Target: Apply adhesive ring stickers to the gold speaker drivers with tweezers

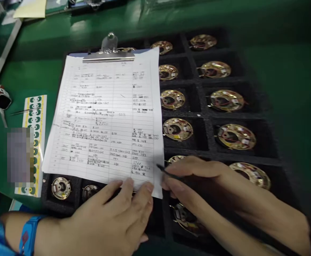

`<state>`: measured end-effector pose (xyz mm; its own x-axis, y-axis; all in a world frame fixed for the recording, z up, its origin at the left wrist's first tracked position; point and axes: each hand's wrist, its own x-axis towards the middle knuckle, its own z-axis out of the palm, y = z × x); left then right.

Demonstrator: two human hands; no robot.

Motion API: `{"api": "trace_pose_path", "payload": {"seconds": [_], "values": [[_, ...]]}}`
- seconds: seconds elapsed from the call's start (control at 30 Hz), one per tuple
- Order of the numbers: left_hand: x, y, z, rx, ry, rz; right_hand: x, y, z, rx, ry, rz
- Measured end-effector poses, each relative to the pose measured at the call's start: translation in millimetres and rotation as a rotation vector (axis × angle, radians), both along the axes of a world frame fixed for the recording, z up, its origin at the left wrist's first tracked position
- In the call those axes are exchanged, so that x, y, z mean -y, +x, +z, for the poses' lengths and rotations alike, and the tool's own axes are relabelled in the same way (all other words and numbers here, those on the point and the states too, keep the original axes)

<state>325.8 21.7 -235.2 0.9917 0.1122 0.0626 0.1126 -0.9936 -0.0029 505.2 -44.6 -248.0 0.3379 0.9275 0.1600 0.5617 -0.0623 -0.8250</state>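
Note:
A clipboard (108, 48) with a handwritten sheet (104, 117) lies across the left half of a black foam tray (205, 113) that holds several round gold parts (177, 128). My left hand (112, 220) lies flat, fingers spread, on the sheet's bottom edge; a blue band is on its wrist. My right hand (224, 199) grips a thin dark pen (168, 173), its tip at the sheet's lower right corner.
The tray sits on a green mat (291, 89). Left of the clipboard lie a strip of round stickers (35, 117), tweezers (20, 112) and a small white device with a dark screen (3, 100). Yellow paper (30, 9) lies at the far back.

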Motion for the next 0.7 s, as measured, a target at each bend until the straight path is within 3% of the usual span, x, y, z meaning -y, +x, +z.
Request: {"api": "trace_pose_path", "payload": {"seconds": [0.2,0.4,0.57,0.7], "values": [[2.2,2.6,-0.3,0.018,0.051,0.023,-0.9,-1.8,-2.4,-0.118,-0.029,0.044],[2.6,4.0,-4.9,0.043,0.059,0.036,-4.5,12.8,-9.6,-0.115,-0.096,0.195],[1.8,3.4,-2.1,0.043,0.081,0.025,-4.2,13.0,-10.6,-0.121,-0.118,0.196],[2.0,2.7,-0.1,0.036,0.094,0.021,-1.5,4.6,-11.6,-0.095,-0.095,0.09]]}}
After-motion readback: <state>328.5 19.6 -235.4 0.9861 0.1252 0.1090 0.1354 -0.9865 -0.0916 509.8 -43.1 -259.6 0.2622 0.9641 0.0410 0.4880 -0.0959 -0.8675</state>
